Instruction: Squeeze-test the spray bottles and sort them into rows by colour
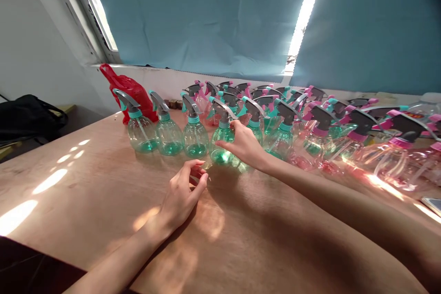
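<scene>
My right hand reaches forward and grips a clear green spray bottle with a grey trigger and teal collar, standing upright in the front row on the wooden table. My left hand rests on the table just in front of that row, fingers loosely curled, holding nothing. To the left of the held bottle stand three more green spray bottles in a line.
Several more spray bottles, green and pink, crowd the table behind and to the right. A red plastic bag sits at the back left. A black bag lies off the table's left. A blue curtain hangs behind.
</scene>
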Motion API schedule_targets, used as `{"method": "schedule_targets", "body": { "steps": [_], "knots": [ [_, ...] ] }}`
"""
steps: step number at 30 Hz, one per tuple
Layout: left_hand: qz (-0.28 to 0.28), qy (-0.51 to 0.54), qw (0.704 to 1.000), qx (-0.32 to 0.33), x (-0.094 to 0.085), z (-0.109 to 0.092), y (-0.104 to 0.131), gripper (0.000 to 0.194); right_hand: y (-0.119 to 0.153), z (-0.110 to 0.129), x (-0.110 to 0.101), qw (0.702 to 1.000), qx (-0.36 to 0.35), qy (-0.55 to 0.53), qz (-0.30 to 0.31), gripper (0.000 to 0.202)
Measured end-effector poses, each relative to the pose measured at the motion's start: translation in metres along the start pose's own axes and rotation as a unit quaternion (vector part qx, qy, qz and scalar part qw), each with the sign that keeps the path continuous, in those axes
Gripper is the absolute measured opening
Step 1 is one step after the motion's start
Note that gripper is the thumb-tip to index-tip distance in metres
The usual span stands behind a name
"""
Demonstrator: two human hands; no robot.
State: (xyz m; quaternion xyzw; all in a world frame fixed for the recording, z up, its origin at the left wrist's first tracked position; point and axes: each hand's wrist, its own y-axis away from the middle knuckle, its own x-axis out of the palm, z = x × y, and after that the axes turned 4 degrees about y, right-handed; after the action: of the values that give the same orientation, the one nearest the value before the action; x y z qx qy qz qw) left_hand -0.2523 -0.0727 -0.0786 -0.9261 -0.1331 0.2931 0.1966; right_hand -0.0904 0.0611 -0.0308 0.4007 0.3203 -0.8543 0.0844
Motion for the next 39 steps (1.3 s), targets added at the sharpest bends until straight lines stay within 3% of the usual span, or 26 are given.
{"method": "schedule_targets", "body": {
  "steps": [13,17,20,25,29,33,39],
  "knots": [
    [0.007,-0.018,1.000,-0.014,-0.002,-0.006,-0.002,0.025,-0.011,0.002,0.010,1.000,0.007,0.011,-0.018,0.062],
    [0.010,-0.016,1.000,-0.024,-0.003,-0.009,-0.003,0.027,0.009,0.008,-0.017,1.000,-0.011,0.011,-0.025,0.060],
    [0.014,-0.026,0.999,-0.023,-0.003,-0.010,-0.003,0.029,0.029,0.002,-0.050,0.999,0.022,0.024,-0.021,0.032],
    [0.036,-0.028,0.999,-0.011,-0.003,-0.007,-0.002,0.029,0.044,-0.018,-0.083,0.990,0.126,0.062,-0.010,0.042],
    [0.055,-0.056,0.997,0.012,-0.005,-0.006,-0.002,0.029,0.038,-0.024,-0.076,0.988,0.142,0.047,0.029,0.063],
    [0.048,-0.085,0.994,0.052,-0.009,-0.009,-0.003,0.026,0.024,-0.029,-0.058,0.988,0.143,0.040,0.028,0.074],
    [0.046,-0.101,0.992,0.055,-0.011,-0.020,-0.001,0.026,0.009,-0.038,-0.046,0.987,0.152,0.047,0.030,0.069]
  ]
}}
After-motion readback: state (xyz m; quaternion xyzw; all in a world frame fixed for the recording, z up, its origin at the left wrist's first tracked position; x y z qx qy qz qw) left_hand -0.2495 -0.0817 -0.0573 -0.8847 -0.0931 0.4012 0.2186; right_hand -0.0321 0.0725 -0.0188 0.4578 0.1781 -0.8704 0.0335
